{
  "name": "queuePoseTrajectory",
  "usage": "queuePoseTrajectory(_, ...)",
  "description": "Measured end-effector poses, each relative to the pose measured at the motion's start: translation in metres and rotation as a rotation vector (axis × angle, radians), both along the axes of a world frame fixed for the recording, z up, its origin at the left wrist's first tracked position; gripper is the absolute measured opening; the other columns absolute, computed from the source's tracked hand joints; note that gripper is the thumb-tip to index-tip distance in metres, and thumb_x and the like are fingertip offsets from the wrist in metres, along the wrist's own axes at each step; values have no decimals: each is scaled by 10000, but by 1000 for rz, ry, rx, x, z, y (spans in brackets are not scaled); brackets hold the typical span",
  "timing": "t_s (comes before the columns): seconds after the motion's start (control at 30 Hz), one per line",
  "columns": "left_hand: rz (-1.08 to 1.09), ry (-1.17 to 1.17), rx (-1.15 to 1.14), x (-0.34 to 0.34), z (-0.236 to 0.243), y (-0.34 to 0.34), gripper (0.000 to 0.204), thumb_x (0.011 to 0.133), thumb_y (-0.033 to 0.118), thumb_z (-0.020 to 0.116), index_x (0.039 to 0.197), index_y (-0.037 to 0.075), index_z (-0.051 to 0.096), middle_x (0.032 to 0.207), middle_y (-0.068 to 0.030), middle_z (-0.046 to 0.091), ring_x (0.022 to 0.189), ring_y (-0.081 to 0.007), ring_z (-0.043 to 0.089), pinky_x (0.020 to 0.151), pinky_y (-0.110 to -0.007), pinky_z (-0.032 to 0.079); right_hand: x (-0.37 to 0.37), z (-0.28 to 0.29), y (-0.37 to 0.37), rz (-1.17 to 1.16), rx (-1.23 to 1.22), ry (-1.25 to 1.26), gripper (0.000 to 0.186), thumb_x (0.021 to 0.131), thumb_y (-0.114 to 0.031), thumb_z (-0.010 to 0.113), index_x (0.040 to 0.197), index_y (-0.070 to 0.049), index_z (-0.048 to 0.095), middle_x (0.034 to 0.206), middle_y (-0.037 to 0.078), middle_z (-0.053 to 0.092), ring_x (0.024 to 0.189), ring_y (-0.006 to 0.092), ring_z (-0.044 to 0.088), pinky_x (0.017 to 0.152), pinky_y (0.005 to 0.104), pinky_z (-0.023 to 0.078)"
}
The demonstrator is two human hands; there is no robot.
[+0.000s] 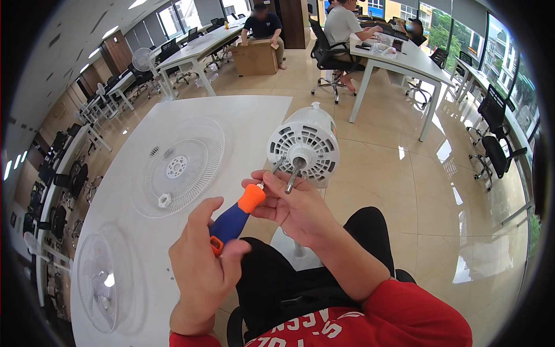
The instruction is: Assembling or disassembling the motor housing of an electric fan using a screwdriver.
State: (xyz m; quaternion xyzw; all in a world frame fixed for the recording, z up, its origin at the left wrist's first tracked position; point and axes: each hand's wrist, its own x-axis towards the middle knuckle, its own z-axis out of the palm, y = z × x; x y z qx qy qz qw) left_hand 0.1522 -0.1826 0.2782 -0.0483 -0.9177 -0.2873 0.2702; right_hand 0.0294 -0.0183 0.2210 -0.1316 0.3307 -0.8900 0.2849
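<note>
A white fan motor housing (313, 123) with a slotted front stands on its pole past the table's right edge, its metal spindle (293, 176) pointing towards me. A screwdriver (229, 221) with a blue and orange handle slants up to the motor's front; its tip is hard to make out there. My right hand (300, 211) pinches the screwdriver's shank near the handle, just under the spindle. Around the handle's butt end is my left hand (199, 269), thumb and forefinger spread apart, not closed round it.
On the white table (254, 110) lie a round fan grille (196, 136) with a small white nut (165, 200) on it, and clear fan blades (98, 277) at the near left. People sit at desks further back, one by a cardboard box (254, 59). Office chairs stand around.
</note>
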Motion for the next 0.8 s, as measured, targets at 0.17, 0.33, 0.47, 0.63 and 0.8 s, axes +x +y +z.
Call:
queuePoseTrajectory(0.17, -49, 158, -77, -8, 5, 3, 479, 865, 101, 815, 1291, 59, 600, 966, -140, 580, 764, -291, 614, 619, -359, 509, 1, 1, -5, 12, -155, -49, 374, 1103, -267, 546, 1368, -5, 574, 1366, 181, 643, 1249, 288, 659, 1039, 433, 565)
queuePoseTrajectory(0.33, -131, 310, -241, -8, 6, 3, 427, 845, -43, 758, 1237, 92, 657, 1075, -134, 578, 903, -319, 607, 714, -377, 527, 2, 9, 1, 62, -157, -75, 400, 1104, -288, 543, 1388, -7, 535, 1376, 176, 630, 1250, 284, 654, 1043, 422, 563)
queuePoseTrajectory(0.47, -247, 313, -401, -6, 9, -1, 400, 849, -17, 769, 1220, 94, 669, 1126, -130, 568, 1025, -344, 575, 769, -412, 529, 1, -1, 1, 70, -8, -12, 418, 1099, -324, 554, 1368, -5, 529, 1369, 164, 628, 1241, 272, 660, 1024, 387, 573)
queuePoseTrajectory(0.63, -110, 348, 13, -2, 8, 11, 448, 870, 111, 821, 1276, 95, 633, 1117, -124, 578, 962, -338, 598, 746, -398, 532, 4, -1, -4, 38, -120, -43, 377, 1102, -301, 546, 1338, -7, 570, 1344, 160, 650, 1253, 289, 658, 1021, 368, 579)
queuePoseTrajectory(0.8, -114, 42, -47, -1, 3, 4, 455, 854, 70, 823, 1255, 58, 608, 1094, -124, 543, 808, -244, 597, 662, -321, 497, 5, 3, -7, 21, -186, -39, 370, 1107, -293, 532, 1338, -9, 592, 1335, 167, 660, 1275, 308, 645, 1017, 351, 582)
